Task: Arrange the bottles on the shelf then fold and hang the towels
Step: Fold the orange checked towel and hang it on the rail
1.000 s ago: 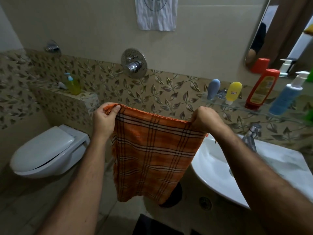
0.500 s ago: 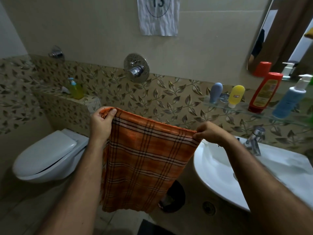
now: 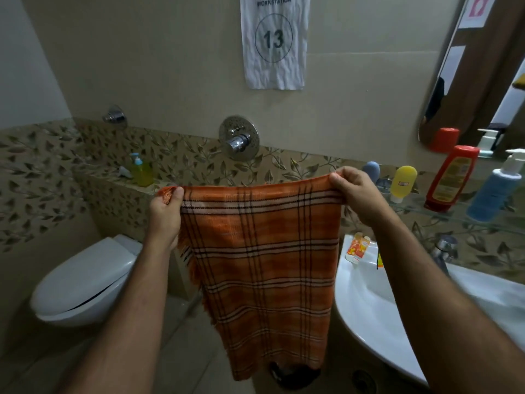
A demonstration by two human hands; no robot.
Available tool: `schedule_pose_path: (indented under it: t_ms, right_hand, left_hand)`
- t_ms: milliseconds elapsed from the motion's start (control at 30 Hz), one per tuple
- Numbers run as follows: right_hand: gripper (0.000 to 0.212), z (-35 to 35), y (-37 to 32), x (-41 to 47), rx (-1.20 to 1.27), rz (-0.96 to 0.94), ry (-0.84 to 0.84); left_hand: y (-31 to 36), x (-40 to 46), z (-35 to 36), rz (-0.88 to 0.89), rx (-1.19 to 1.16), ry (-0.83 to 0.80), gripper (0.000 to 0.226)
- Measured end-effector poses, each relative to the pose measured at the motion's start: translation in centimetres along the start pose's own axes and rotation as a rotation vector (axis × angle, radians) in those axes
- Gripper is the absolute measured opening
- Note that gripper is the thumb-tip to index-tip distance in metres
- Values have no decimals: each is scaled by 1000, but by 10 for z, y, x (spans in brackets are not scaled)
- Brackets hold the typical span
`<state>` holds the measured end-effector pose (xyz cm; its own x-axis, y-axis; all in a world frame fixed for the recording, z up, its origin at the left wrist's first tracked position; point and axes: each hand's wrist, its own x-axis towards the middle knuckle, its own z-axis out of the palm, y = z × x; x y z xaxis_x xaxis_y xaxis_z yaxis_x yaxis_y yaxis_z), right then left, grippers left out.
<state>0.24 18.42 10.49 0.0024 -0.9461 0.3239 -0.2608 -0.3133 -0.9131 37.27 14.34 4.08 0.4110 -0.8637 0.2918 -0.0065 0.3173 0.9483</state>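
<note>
An orange plaid towel (image 3: 264, 265) hangs in front of me, stretched flat between both hands. My left hand (image 3: 164, 214) pinches its top left corner and my right hand (image 3: 355, 194) pinches its top right corner. On the glass shelf (image 3: 454, 216) at the right stand a grey-blue bottle (image 3: 372, 170), a yellow bottle (image 3: 402, 183), a red bottle (image 3: 450, 182) and a blue pump bottle (image 3: 495, 191).
A white sink (image 3: 383, 314) with a tap (image 3: 443, 247) sits under the shelf, with a small orange packet (image 3: 358, 247) on its rim. A toilet (image 3: 85, 282) is at the lower left. A yellow soap dispenser (image 3: 140, 172) stands on the tiled ledge. A mirror (image 3: 477, 81) hangs at the right.
Both hands have lifted the towel higher and levelled its top edge. My right hand rose up to the height of the shelf.
</note>
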Motion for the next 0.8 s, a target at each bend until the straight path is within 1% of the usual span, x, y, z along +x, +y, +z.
schedule_pose_path:
  t_ms: [100, 167, 200, 233, 267, 300, 333, 367, 400, 467, 567, 633, 667, 700, 767, 800]
  right_hand:
    - [22, -14, -43, 35, 96, -32, 64]
    - [10, -35, -66, 48, 246, -145, 63]
    - [19, -43, -66, 50, 304, -175, 14]
    - [42, -47, -58, 47, 321, -143, -54]
    - [58, -47, -40, 37, 304, -69, -104]
    - [59, -44, -17, 27, 261, 6, -128]
    - [51, -37, 6, 18, 242, 60, -147]
    - [43, -30, 25, 9, 285, 112, -139]
    - [41, -26, 37, 3, 354, 162, -121]
    - [46, -23, 41, -1, 433, 211, -103]
    - [37, -22, 22, 2, 438, 230, -104]
    - [28, -18, 8, 3, 469, 255, -103]
    - [28, -16, 2, 4, 502, 270, -93]
    - [30, -14, -5, 5, 556, 283, -79]
    - [37, -7, -23, 10, 687, 298, -45]
    - [40, -4, -31, 14, 740, 298, -25]
  left_hand:
    - [38, 16, 24, 53, -7, -37, 23]
    - [70, 27, 40, 110, -19, -16, 25]
    - [84, 32, 46, 138, -21, 3, 26]
    - [95, 35, 52, 158, -14, 14, 26]
    - [103, 36, 57, 165, 4, 12, 26]
    - [106, 36, 61, 163, 32, 6, 27]
    - [105, 35, 63, 147, 70, -12, 28]
    - [100, 33, 63, 122, 114, -41, 29]
    - [95, 31, 61, 99, 161, -64, 29]
    - [84, 29, 54, 65, 208, -73, 28]
    - [87, 29, 44, -16, 159, -98, 26]
    - [99, 34, 40, -85, 94, -183, 24]
    - [105, 38, 38, -134, 26, -241, 26]
    - [111, 43, 35, -182, -64, -296, 31]
    - [116, 51, 25, -277, -264, -369, 52]
    - [110, 52, 21, -324, -324, -381, 63]
